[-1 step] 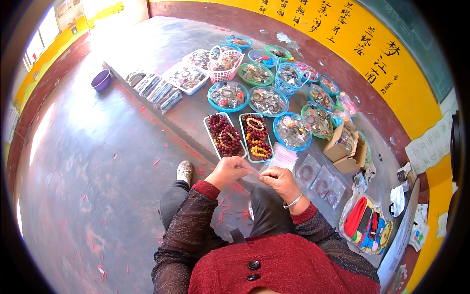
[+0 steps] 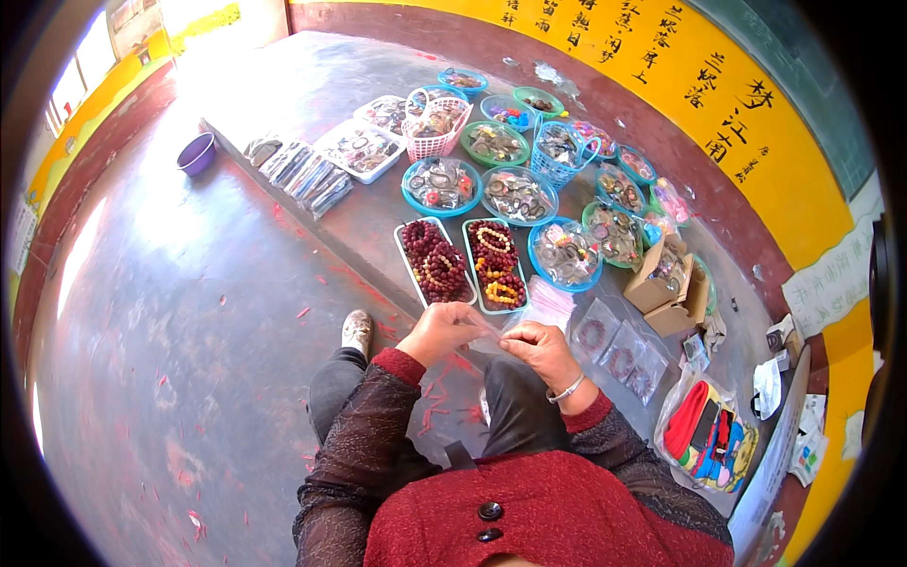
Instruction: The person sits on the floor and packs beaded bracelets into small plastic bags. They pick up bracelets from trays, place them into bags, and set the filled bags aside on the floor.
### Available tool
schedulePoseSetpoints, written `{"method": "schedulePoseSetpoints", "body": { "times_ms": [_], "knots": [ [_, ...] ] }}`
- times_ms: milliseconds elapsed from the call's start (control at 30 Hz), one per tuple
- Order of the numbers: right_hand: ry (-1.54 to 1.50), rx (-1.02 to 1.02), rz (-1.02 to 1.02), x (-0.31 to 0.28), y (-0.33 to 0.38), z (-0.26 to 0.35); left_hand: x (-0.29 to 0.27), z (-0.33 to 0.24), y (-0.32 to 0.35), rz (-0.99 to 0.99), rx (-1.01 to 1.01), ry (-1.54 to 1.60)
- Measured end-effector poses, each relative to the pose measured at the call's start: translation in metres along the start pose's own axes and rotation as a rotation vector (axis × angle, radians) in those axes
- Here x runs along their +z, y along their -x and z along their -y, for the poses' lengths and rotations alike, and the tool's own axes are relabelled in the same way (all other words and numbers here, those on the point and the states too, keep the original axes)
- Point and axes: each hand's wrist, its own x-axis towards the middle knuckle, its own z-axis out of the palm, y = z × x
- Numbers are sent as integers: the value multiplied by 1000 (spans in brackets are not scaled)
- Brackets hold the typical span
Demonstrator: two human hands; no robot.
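My left hand [image 2: 436, 331] and my right hand [image 2: 540, 352] meet in front of me above my knees, both pinching a small clear plastic bag [image 2: 491, 331] stretched between the fingers. My right wrist wears a silver bangle [image 2: 567, 389]. Just beyond my hands lie two rectangular trays of bead bracelets: one with dark red beads [image 2: 435, 261], one with red and yellow beads [image 2: 495, 265]. More clear bags [image 2: 548, 300] lie beside the trays.
Several round blue and green baskets [image 2: 518, 194] of trinkets, a pink basket [image 2: 435, 128] and flat packets [image 2: 312, 175] cover the raised ledge. Cardboard boxes [image 2: 669, 283] and a bag of coloured cords [image 2: 707, 439] sit at right. A purple bowl [image 2: 196, 153] stands far left.
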Motion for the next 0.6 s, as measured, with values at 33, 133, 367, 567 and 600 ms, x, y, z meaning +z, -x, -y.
{"method": "schedulePoseSetpoints", "body": {
  "times_ms": [33, 133, 367, 567, 600],
  "knots": [
    [-3, -5, 1, 1, 0, 2, 0, 1, 0, 3, 9, -16],
    [-123, 162, 19, 1, 0, 7, 2, -4, 1, 21, -27, -17],
    [-22, 71, 47, -3, -2, -4, 2, 0, 0, 95, -19, -58],
    [-219, 202, 145, -7, 0, -2, 0, 9, -1, 181, -51, 37],
    [-243, 218, 152, -7, 0, -2, 0, 8, -1, 189, -46, 41]
  ]
}}
